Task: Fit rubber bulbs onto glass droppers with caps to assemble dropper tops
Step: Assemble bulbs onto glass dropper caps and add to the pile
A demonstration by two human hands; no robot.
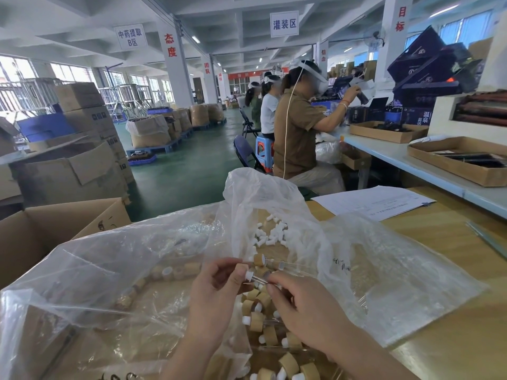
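My left hand (216,286) pinches a small white rubber bulb (248,275) at its fingertips. A clear glass dropper tube (259,279) runs from the bulb to my right hand (299,297), which pinches it together with a tan wooden-look cap (266,274). Both hands hover over a pile of assembled dropper tops (263,322) with tan caps and white bulbs. Loose white bulbs (270,234) lie inside a clear plastic bag further back. More tan caps (175,271) show through the plastic at the left.
Clear plastic bags (109,270) cover the wooden table (452,338). An open cardboard box (55,226) stands at the left. A paper sheet (373,201) lies at the back right. People sit working at a long bench (411,157) beyond.
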